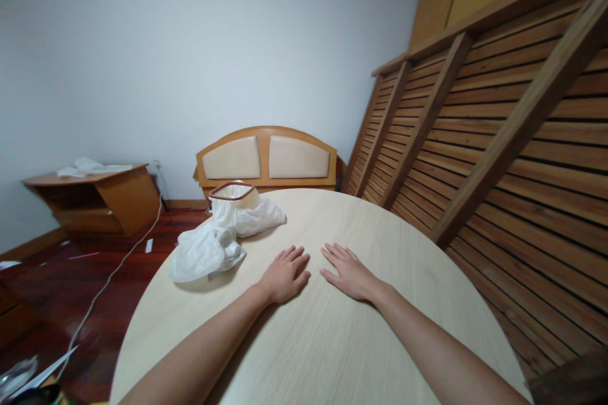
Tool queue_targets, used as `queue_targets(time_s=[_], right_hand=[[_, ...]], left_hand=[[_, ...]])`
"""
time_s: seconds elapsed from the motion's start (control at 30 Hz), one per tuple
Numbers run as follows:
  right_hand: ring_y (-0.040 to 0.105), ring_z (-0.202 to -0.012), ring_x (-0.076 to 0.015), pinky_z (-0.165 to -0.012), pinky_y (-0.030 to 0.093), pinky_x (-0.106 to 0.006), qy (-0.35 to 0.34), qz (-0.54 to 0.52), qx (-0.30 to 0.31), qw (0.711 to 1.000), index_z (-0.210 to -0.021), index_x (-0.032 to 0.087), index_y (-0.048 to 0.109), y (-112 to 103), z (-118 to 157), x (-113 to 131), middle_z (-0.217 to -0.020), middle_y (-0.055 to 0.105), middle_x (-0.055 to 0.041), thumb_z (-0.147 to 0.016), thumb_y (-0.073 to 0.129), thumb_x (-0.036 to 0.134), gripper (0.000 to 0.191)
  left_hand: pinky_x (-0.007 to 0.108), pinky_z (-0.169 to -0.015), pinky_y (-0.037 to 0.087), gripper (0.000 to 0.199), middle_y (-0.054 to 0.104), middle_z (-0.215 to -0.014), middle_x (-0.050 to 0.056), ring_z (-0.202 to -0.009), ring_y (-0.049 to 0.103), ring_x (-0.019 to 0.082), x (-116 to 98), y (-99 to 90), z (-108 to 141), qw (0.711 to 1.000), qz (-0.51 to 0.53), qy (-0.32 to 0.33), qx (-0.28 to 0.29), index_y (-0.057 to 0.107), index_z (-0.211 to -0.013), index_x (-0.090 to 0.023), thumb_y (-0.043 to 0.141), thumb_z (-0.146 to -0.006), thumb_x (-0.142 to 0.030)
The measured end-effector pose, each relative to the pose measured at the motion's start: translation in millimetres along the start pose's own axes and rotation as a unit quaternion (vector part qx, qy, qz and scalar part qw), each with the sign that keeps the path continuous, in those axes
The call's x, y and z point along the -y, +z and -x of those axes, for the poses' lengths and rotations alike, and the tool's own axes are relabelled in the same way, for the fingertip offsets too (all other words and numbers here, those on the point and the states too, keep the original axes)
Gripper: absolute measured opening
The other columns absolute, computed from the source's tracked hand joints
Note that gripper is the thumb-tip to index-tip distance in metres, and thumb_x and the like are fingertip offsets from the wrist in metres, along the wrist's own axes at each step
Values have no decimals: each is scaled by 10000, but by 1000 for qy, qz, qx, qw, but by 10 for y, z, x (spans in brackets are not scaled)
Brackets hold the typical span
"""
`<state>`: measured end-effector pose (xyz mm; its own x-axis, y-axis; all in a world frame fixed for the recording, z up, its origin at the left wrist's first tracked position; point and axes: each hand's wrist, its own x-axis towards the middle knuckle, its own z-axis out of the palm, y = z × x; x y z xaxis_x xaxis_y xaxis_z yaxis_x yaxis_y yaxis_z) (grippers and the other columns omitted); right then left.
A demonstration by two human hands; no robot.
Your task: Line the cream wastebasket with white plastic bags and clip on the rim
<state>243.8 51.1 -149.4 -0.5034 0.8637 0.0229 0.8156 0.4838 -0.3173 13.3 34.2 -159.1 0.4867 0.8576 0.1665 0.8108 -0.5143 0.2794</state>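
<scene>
Stands open-topped on the far left of the table: a cream container with a reddish-brown, rounded-square rim, white plastic draped over its near side. Lies crumpled against its right: a white bag. Sits nearer, bunched and puffed: a translucent white bundle, contents unclear.

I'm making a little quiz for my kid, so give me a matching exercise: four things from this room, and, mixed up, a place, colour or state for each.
1. Left hand
2. Plastic bag
3. Cable
4. Headboard

A. Trails across the dark red floor
B. Has two cream panels
C. Rests palm down on the table
D. White and crumpled

Pairs: 1-C, 2-D, 3-A, 4-B
</scene>
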Motion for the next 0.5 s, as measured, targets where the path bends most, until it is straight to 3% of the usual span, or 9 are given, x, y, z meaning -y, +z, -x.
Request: queue_targets(time_s=[0.13, 0.23, 0.37, 0.5], right_hand=[[155, -1519, -284, -1227, 105, -468, 3, -1, 0, 1000, -1540, 141, 344, -9, 7, 3, -1633, 233, -99, -956, 358, 600, 743], [162, -1517, -285, -1226, 109, -471, 0, 2, -1, 1000, -1536, 142, 352, -4, 5, -3, -1631, 237, -98, -957, 355, 596, 736], [170, -1515, -293, -1226, 106, -475, 1, 4, -2, 1000, -1536, 138, 353, 7, -3, -15, -1630, 242, -98, -957, 365, 581, 730], [170, -1514, -298, -1227, 102, -473, 2, -1, -2, 1000, -1532, 131, 362, -2, 7, -9, -1627, 248, -110, -953, 379, 575, 730]], left_hand=[[493, -1162, 341, 478, 490, -1492, 153, -1408, 419, 313, 1, -26, -32, 1000, -14, 15, -23, 549, -1362, -176, 483, -951, -411], [442, -1111, 407, 384, 600, -1380, 124, -1288, 544, 275, 33, -152, -106, 995, -45, 34, -76, 623, -1255, -193, 514, -943, -389], [368, -998, 479, 255, 694, -1207, 81, -1126, 632, 225, 165, -499, -248, 978, -120, 10, -169, 661, -1141, -203, 539, -935, -290], [420, -987, 453, 239, 687, -1174, 104, -1118, 608, 271, 386, -927, -365, 960, -163, -50, -223, 653, -1120, -192, 499, -948, -251]])
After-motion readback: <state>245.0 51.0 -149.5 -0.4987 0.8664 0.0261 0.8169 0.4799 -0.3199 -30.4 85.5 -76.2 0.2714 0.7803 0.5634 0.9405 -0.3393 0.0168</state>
